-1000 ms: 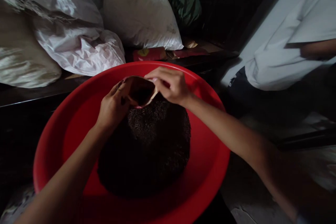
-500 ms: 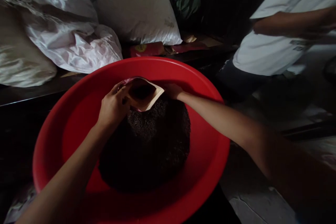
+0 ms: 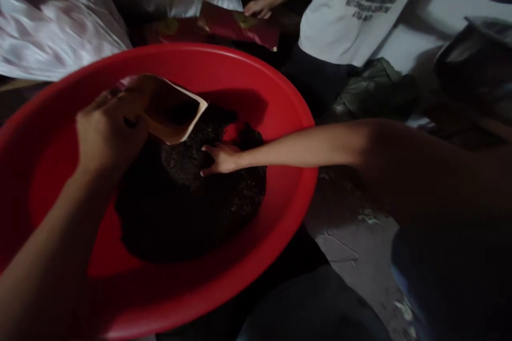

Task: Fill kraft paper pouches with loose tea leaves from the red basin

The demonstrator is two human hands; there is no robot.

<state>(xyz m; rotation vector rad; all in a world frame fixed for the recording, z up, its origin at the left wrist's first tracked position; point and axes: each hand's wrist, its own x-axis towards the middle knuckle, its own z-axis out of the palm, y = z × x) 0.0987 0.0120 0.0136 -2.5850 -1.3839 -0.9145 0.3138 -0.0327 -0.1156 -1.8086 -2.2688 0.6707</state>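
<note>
My left hand point(image 3: 114, 130) is closed around a paper bag point(image 3: 170, 109) with a pale inner side. The bag is tilted, its mouth facing right over a big red basin point(image 3: 280, 96). A dark heap of loose, leaf-like stuff point(image 3: 240, 194) fills the middle of the basin; its exact kind is hard to make out in the dim light. My right hand point(image 3: 224, 159) reaches in from the right, thumb and fingers apart, at the top of the heap beside the bag's mouth. The fingertips touch or nearly touch the dark stuff.
Behind the basin, a co-worker's hand point(image 3: 260, 8) holds a flat reddish bag point(image 3: 240, 26). That person wears a white printed shirt point(image 3: 352, 10). White sacks point(image 3: 52, 26) stand at the back left. A dark green bag point(image 3: 376, 88) lies at the right.
The view has swung right. My right hand has come from behind the bag to the heap's top, leaving a red patch of basin bare. The co-worker's hand now holds a flat bag.
</note>
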